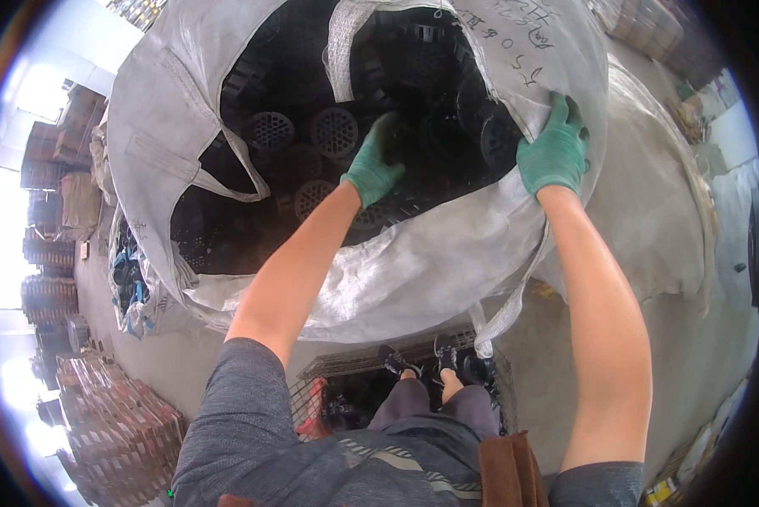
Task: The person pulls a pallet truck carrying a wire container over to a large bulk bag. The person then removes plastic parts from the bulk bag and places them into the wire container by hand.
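A large white woven bulk bag (430,283) stands before me, its mouth folded open. Inside lie several black round parts with perforated faces (334,133); the depths are too dark to make out fully. My left hand (375,165), in a green glove, reaches over these parts with its fingers stretched forward and thumb apart. Nothing shows in its grip, though the fingertips blur into the dark. At the bag's right rim, my green-gloved right hand (557,152) grips the fabric, with the thumb toward the opening and fingers over the outside.
White strap loops (340,55) hang at the bag's mouth. Under my feet (420,359) is a wire mesh cage (312,372) with black items and something red in it. Stacked bundles (122,422) line the left; another white bag (650,194) stands right.
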### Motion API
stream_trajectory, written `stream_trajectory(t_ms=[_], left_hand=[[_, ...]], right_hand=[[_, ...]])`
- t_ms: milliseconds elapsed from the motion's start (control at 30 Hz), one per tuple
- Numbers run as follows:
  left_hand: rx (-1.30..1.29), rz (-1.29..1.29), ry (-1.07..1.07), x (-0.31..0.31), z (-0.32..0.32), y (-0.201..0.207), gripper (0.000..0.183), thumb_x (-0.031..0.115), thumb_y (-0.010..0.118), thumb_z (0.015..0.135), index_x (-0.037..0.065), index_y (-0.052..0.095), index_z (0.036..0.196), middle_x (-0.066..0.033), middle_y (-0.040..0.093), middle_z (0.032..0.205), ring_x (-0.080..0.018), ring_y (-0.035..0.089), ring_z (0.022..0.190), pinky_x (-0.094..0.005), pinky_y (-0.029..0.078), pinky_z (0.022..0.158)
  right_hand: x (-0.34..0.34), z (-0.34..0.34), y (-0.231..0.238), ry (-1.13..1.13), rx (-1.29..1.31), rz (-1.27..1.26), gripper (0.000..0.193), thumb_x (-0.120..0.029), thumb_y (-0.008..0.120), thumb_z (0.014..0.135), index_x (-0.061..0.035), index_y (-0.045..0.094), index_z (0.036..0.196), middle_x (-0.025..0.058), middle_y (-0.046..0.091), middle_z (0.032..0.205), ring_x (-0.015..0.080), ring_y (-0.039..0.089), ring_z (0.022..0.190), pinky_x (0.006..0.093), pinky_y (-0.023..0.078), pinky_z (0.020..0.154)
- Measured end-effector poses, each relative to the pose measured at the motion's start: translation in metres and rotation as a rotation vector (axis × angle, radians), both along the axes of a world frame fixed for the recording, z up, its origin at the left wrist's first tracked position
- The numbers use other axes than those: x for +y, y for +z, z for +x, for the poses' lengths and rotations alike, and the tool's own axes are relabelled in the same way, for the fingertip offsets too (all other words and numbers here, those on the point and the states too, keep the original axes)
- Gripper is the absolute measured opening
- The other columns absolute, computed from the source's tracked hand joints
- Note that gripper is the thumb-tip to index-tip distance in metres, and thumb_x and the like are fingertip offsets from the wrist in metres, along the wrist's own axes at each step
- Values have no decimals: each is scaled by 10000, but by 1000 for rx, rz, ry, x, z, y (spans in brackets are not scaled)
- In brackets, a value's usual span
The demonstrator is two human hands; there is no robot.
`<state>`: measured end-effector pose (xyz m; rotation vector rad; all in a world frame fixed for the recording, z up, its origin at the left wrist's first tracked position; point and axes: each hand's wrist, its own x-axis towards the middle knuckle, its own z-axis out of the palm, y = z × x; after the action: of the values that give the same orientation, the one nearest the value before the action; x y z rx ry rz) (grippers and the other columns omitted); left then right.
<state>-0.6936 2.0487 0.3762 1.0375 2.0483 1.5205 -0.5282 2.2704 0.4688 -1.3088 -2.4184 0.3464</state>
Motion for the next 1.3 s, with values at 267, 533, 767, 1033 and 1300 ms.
stream_trajectory(t_ms=[267, 533, 767, 1033, 1300], left_hand=[[409, -622, 226, 49, 14, 37, 545, 104, 687, 828, 83, 527, 1349, -288, 533, 1344, -469, 572, 1167, -457, 520, 989], [-506, -294, 384, -89, -117, -76, 311, 141, 575, 958, 43, 649, 1244, -134, 681, 1215, -264, 688, 989, -389, 564, 859], [-439, -658, 341, -90, -31, -98, 517, 165, 640, 918, 74, 531, 1416, -100, 664, 1232, -234, 636, 1056, -359, 519, 891], [-729, -186, 723, -103, 2, -38, 498, 114, 634, 930, 75, 479, 1402, -103, 666, 1119, -228, 645, 973, -385, 560, 834], [-641, 473, 371, -258, 94, 86, 676, 11, 530, 839, 1, 377, 1498, -198, 525, 1452, -353, 584, 1276, -482, 493, 1085]], right_hand=[[3, 3, -3, 34, 51, 47, 842, -195, 759, 793, -245, 322, 1512, 80, 287, 1586, 459, 318, 1419, 707, 358, 1062], [-6, -5, -3, 32, 51, 39, 836, -183, 759, 790, -251, 335, 1507, 82, 299, 1583, 460, 328, 1420, 704, 353, 1073], [4, 1, -8, 6, 38, 80, 826, -182, 759, 791, -257, 346, 1502, 72, 318, 1578, 435, 348, 1414, 664, 377, 1068], [-2, -6, -9, 23, 49, 65, 811, -180, 750, 795, -276, 350, 1494, 59, 316, 1582, 426, 357, 1410, 643, 384, 1063], [8, 3, -6, 5, 30, 60, 826, -201, 741, 811, -275, 322, 1519, 62, 300, 1595, 434, 347, 1422, 673, 366, 1072]])
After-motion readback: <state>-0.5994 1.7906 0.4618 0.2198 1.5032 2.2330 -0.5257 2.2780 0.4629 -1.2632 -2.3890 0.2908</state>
